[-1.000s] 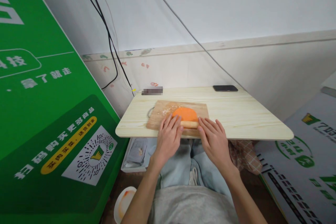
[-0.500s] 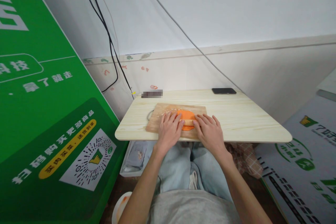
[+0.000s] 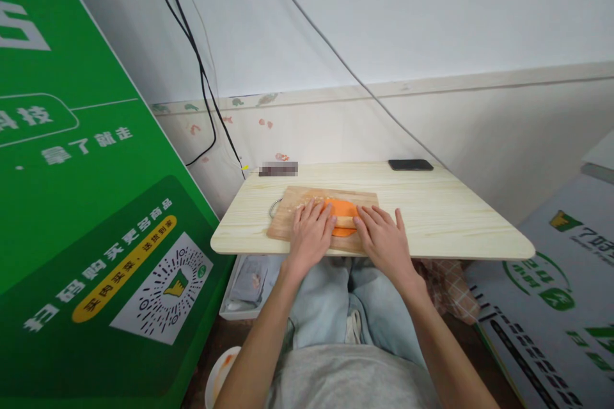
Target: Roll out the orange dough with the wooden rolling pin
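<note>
A flat piece of orange dough [image 3: 344,208] lies on a wooden cutting board [image 3: 292,206] on a pale wooden table [image 3: 441,217]. A wooden rolling pin [image 3: 344,222] rests across the dough. My left hand [image 3: 311,233] lies flat on the pin's left end, fingers stretched forward. At the right end, my right hand [image 3: 382,238] presses down the same way, fingers spread. Both palms cover most of the pin, so only its middle shows.
A black phone [image 3: 410,165] lies at the table's far edge. A green printed board [image 3: 86,204] leans at the left, cables [image 3: 201,77] hang down the wall, and a white bowl [image 3: 218,376] sits on the floor below. Printed cardboard [image 3: 566,268] lies at the right.
Both hands have pushed the rolling pin forward from the dough's near edge onto its middle. The hands now hide more of the dough.
</note>
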### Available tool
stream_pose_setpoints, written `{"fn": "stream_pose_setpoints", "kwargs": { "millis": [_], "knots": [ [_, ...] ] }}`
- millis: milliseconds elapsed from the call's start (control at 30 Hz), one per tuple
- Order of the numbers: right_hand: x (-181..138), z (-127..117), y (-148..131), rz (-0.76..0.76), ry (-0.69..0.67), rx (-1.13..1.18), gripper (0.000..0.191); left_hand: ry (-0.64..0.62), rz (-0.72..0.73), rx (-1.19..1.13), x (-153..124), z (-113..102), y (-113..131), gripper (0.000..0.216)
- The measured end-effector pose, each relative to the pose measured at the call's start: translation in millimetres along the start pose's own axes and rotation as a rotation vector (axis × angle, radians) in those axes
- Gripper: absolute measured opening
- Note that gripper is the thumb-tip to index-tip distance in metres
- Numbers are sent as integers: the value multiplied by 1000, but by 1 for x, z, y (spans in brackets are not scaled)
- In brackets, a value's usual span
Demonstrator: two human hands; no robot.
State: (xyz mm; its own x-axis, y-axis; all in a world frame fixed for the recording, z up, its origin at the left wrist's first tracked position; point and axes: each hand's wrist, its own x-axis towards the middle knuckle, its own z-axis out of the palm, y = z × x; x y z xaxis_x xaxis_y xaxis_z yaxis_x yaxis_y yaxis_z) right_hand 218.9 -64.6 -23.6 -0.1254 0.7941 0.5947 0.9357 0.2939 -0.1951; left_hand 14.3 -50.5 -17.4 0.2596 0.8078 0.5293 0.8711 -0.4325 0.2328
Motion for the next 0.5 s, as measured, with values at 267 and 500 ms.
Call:
{"fn": "stream_pose_setpoints", "kwargs": {
  "millis": [267, 500],
  "knots": [
    [-25, -15, -14, 5, 33, 1, 52, 36, 8, -35, -26, -7, 7, 48],
    [-49, -23, -19, -6, 25, -5, 53, 21, 42, -18, -50, -14, 7, 52]
  ]
}}
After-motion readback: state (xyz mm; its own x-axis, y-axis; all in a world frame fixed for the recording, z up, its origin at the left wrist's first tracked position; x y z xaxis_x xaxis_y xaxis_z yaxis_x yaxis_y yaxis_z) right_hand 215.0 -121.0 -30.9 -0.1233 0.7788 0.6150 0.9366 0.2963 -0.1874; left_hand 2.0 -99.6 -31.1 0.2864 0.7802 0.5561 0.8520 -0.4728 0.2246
